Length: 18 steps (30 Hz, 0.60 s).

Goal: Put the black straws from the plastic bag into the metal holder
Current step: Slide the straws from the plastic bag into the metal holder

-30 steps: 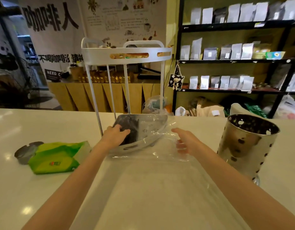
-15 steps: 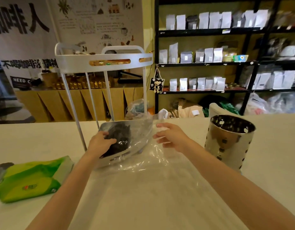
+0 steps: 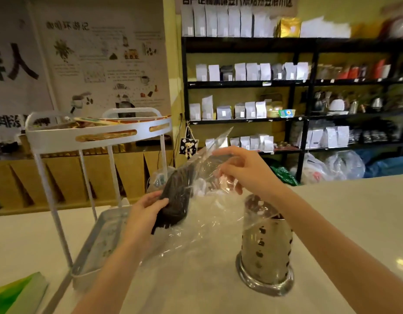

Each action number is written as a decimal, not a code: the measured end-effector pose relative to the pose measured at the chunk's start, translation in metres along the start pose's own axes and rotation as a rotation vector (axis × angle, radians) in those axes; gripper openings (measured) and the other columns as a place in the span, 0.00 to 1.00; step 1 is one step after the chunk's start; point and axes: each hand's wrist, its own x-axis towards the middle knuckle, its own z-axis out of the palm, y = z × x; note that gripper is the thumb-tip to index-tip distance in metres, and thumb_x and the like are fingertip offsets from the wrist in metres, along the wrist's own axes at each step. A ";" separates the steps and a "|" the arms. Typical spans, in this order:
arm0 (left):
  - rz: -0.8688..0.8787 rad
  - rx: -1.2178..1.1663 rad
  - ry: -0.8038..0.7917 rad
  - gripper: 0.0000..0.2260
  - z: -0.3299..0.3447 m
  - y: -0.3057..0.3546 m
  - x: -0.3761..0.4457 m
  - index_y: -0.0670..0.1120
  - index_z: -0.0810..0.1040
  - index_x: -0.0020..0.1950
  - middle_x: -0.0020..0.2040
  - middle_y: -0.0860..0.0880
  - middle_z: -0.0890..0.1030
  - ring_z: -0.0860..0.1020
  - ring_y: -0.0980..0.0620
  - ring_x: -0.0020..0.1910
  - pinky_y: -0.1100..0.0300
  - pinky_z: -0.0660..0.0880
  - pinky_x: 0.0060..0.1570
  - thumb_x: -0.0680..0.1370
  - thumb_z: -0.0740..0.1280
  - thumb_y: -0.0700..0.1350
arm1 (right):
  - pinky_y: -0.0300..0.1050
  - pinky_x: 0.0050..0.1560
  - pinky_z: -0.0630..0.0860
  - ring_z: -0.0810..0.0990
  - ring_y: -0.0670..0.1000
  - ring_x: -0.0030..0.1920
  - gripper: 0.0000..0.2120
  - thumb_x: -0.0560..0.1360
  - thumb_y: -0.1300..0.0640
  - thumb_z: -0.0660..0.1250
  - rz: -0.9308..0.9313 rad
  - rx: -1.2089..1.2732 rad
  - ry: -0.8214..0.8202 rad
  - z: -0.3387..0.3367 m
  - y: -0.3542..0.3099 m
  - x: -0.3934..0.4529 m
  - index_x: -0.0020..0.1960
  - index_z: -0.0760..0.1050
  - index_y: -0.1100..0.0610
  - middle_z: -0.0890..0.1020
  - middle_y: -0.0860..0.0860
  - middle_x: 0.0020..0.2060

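A bundle of black straws [image 3: 176, 197] sits inside a clear plastic bag [image 3: 202, 223], lifted off the white counter and tilted up to the right. My left hand [image 3: 145, 211] grips the lower end of the bundle through the plastic. My right hand [image 3: 243, 169] pinches the bag's upper edge, above and left of the metal holder. The perforated metal holder [image 3: 265, 250] stands upright on the counter at the right, its rim partly covered by hanging plastic and my right forearm.
A white two-tier rack [image 3: 96, 134] stands at the left, its lower tray [image 3: 98, 243] below my left arm. A green packet [image 3: 17, 293] lies at the bottom left. Black shelves [image 3: 286, 83] with white pouches stand behind the counter.
Both hands have lifted the bag of straws off the rack's lower tray, up and toward the holder. The right hand now grips the bag's top edge. The camera has tilted upward.
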 end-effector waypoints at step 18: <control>0.424 0.141 -0.174 0.08 0.251 0.010 -0.089 0.52 0.77 0.53 0.64 0.51 0.67 0.67 0.57 0.60 0.70 0.68 0.58 0.74 0.66 0.46 | 0.35 0.18 0.65 0.72 0.47 0.21 0.11 0.75 0.66 0.62 0.015 0.062 0.376 -0.247 0.061 -0.095 0.53 0.76 0.53 0.82 0.50 0.28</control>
